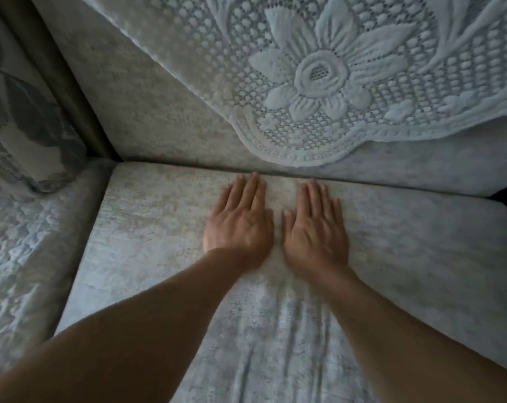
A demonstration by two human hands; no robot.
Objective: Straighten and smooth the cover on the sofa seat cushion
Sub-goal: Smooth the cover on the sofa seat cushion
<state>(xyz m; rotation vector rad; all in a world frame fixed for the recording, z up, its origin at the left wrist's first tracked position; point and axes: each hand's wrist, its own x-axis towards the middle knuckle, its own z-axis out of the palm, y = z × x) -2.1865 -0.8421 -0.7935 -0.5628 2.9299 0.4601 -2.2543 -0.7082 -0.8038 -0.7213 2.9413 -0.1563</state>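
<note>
Your left hand [240, 225] and right hand [314, 231] lie flat, fingers straight, side by side on the seat cushion cover [147, 228] — its wrinkles [275, 338] lie behind them, toward you.

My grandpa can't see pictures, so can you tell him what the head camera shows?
Two bare hands, the left hand and the right hand, press flat, side by side, on the pale cover of a sofa seat cushion, fingertips near the backrest. Wrinkles remain in the cover between the forearms. A white lace throw with a flower hangs over the backrest.
</note>
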